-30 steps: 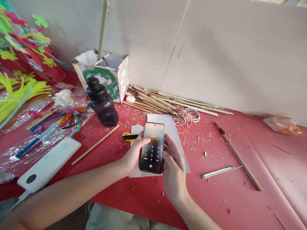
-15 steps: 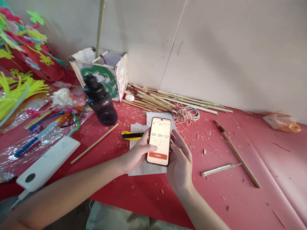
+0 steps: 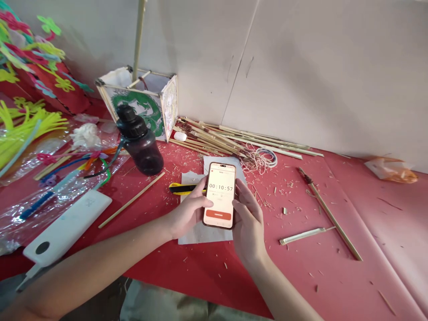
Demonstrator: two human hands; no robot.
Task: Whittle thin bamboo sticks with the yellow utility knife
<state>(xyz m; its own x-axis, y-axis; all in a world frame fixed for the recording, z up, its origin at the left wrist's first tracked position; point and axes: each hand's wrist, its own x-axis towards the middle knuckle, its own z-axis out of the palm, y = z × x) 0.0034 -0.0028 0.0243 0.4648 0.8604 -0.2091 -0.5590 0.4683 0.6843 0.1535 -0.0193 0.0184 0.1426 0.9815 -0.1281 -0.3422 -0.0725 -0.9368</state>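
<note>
A smartphone [image 3: 219,196] is held upright between my two hands, its lit screen showing a timer that reads 00:10:57. My left hand [image 3: 190,211] grips the phone's left edge, the thumb lying over the lower left of the screen. On the other side my right hand [image 3: 249,227] is closed round the right edge, thumb at the border. Beneath the phone lies white paper [image 3: 192,234], partly covered by my hands. Just behind my left fingers rests a yellow and black utility knife [image 3: 182,188], its right end hidden.
Left stand a dark bottle [image 3: 143,149] and a paper-sided lantern frame [image 3: 138,104]. A white power bank [image 3: 68,227] lies nearer. Bamboo strips [image 3: 214,138] and string [image 3: 259,160] line the wall. A long stick [image 3: 334,218] lies right. Shavings cover the red table [image 3: 207,272].
The timer went from 00:09:57 to 00:10:57. The phone and both hands shifted slightly left and up, and my left thumb moved a little left on the screen. My right thumb moved closer to the phone.
</note>
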